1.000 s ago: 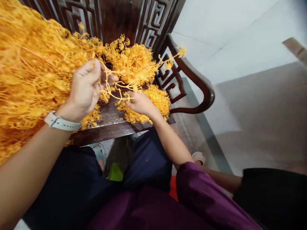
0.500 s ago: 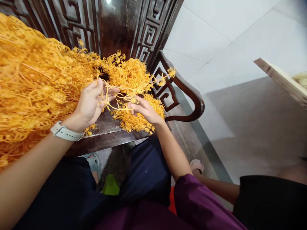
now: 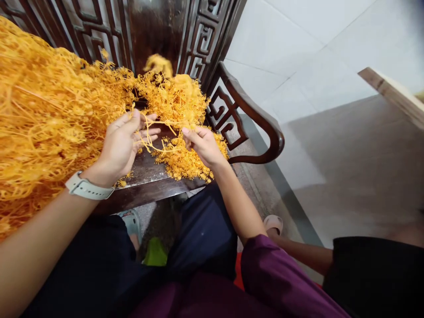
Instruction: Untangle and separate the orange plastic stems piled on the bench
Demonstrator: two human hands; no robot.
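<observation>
My left hand, with a pale watch on its wrist, holds the thin stems of an orange plastic sprig between thumb and fingers. My right hand pinches the other end of that sprig over a small pile of loose orange pieces on the dark wooden seat. A huge heap of orange branched sprigs fills the left side of the seat, touching my left hand. A further clump lies just behind both hands.
The carved chair back rises behind the heap and a curved armrest closes the right side. White floor tiles lie to the right, with a wooden board edge. Another person's leg and pink slipper are at lower right.
The sprig's long tip that stuck out toward the armrest is gone from there. My right hand has moved up slightly and closed on the stems; a blurred orange piece shows near the chair back.
</observation>
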